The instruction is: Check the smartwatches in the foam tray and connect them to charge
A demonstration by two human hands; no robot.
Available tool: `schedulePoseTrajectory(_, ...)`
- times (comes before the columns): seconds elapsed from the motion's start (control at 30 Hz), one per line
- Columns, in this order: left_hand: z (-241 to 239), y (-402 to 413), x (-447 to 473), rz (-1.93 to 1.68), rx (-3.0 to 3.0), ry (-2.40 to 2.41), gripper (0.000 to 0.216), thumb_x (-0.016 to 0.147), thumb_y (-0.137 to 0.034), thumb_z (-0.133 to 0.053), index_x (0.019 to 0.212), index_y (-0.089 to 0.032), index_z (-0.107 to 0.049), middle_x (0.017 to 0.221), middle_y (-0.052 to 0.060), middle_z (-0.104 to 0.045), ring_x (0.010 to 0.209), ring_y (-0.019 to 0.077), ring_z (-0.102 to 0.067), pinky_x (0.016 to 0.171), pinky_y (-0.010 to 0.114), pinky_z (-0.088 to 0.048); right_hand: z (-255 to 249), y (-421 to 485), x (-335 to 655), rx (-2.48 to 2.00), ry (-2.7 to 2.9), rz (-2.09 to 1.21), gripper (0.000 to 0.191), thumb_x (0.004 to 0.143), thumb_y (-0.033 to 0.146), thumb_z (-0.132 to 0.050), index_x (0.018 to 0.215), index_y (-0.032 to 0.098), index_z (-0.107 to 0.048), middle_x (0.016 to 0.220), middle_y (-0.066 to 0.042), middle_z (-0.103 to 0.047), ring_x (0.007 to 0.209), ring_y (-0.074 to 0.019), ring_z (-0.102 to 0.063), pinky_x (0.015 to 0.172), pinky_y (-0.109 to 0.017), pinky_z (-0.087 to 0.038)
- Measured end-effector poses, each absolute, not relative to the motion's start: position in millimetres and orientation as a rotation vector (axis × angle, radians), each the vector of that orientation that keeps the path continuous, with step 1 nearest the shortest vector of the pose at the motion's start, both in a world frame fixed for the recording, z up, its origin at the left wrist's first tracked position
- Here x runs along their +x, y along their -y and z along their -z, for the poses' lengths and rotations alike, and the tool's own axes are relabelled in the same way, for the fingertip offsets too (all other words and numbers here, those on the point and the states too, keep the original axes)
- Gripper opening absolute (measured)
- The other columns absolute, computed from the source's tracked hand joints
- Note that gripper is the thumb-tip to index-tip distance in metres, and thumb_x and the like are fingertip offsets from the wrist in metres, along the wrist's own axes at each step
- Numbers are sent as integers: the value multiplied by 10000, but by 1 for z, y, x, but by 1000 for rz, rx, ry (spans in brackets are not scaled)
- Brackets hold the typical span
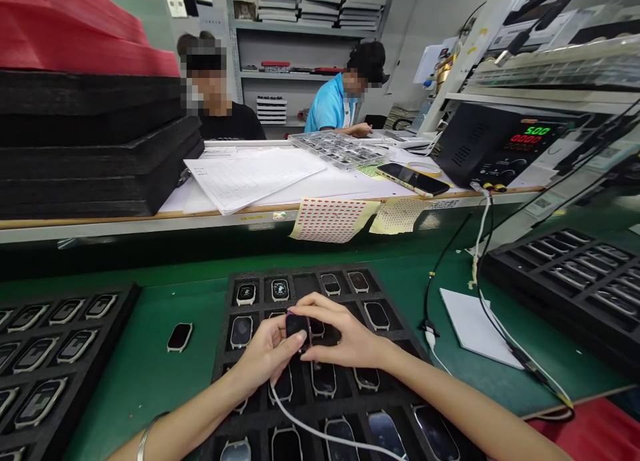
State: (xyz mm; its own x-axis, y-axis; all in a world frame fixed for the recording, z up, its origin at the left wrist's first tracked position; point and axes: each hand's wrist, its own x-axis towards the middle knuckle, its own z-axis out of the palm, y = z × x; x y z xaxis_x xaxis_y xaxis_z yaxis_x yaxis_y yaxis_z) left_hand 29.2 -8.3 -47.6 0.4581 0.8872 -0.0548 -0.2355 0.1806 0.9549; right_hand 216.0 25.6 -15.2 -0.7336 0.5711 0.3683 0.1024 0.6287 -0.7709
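A dark-screened smartwatch without a strap (296, 325), with a purplish edge, is held up over a black foam tray (295, 272). My left hand (270, 349) grips it from the left, its thumb lying across the screen. Curved around the other side, my right hand (345, 333) has its fingertips at the watch's top edge and its thumb by the lower right corner. A white cable (320, 434) runs up to the underside of my left hand; its end is hidden there. Several watch bodies fill the tray's pockets, two at the back with lit faces (281, 289).
Another watch body (180, 337) lies on the green mat (150, 374). Foam trays with watch bodies flank me at left (123, 308) and right (505, 274). A white pad (475, 328) and cables are on the right. The shelf ahead holds papers (255, 174), a phone (413, 179) and a power supply (493, 144). Two people sit beyond.
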Motion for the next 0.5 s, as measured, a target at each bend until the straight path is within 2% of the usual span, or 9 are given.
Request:
schedulePoseTrajectory(0.07,47,7,28,-828,1037,-632,311,848,-410,-607,913,-106,-596,507,-12,-578,269,18,-264,280,143,-220,12,-27,215,-509,2128,-1190,365,904,317,-612,1239,178,-572,1166,-127,-524,1074,-236,-531,937,-411,-428)
schedulePoseTrajectory(0.1,46,7,27,-807,1011,-581,302,847,-405,-610,884,-106,-590,516,3,-592,258,10,-244,267,137,-202,12,-28,215,-498,2071,-1266,314,918,309,-593,1204,180,-601,1171,-126,-532,1081,-238,-534,944,-419,-421)
schedulePoseTrajectory(0.27,49,24,24,-779,903,-577,302,809,-418,-650,831,-118,-617,631,43,-644,256,-20,-248,254,112,-201,20,-26,212,-447,1898,-1432,317,879,297,-649,1166,163,-636,1128,-124,-593,1069,-237,-554,954,-400,-415)
schedulePoseTrajectory(0.37,63,26,31,-756,905,-750,353,771,-508,-652,781,-155,-652,471,0,-575,231,-4,-204,233,126,-197,27,-19,210,-455,1814,-1540,380,833,335,-687,1150,129,-644,1078,-107,-610,1063,-227,-563,940,-336,-432)
schedulePoseTrajectory(0.43,73,11,52,-889,1019,-916,406,664,-593,-688,792,-208,-680,452,15,-585,249,90,-385,228,183,-286,35,-21,205,-441,1726,-1654,421,781,389,-719,1109,132,-660,1016,-73,-622,958,-193,-605,870,-262,-475)
schedulePoseTrajectory(0.5,74,-10,87,-968,1134,-942,466,620,-635,-664,899,-262,-690,470,23,-610,335,196,-530,248,258,-379,49,-30,200,-432,1631,-1795,384,721,428,-749,1003,174,-692,925,-13,-639,782,-142,-622,771,-192,-510)
